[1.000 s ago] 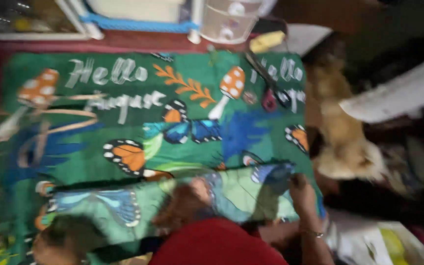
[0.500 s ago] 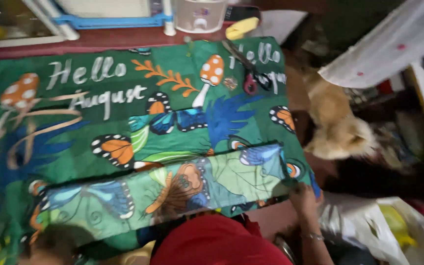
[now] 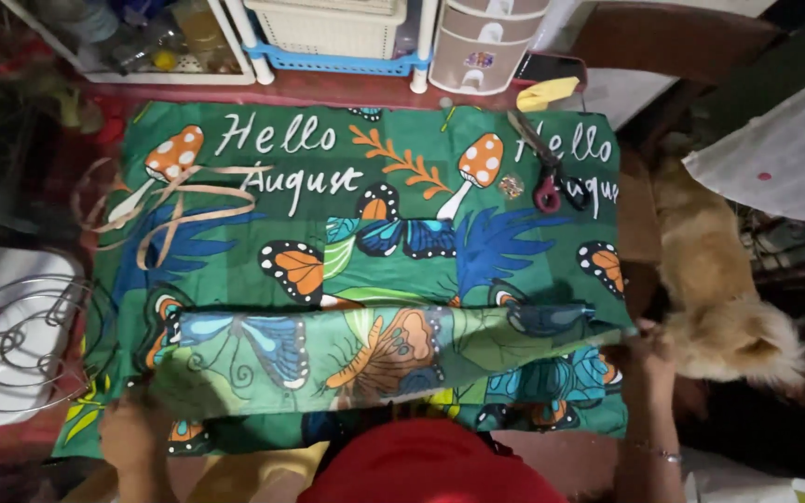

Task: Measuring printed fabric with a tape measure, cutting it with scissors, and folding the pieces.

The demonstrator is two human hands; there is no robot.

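Green printed cloth (image 3: 365,224) lies spread across the floor. Head view: the left hand (image 3: 132,433) and right hand (image 3: 647,349) each pinch an end of its near edge, turned over into one fold (image 3: 384,349); the far portion remains flat. Scissors (image 3: 552,182) rest near the far right corner, a dog (image 3: 729,307) crowds the right edge.

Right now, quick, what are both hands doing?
Left hand: closed on the cloth, near corner.
Right hand: closed on the cloth's folded edge.
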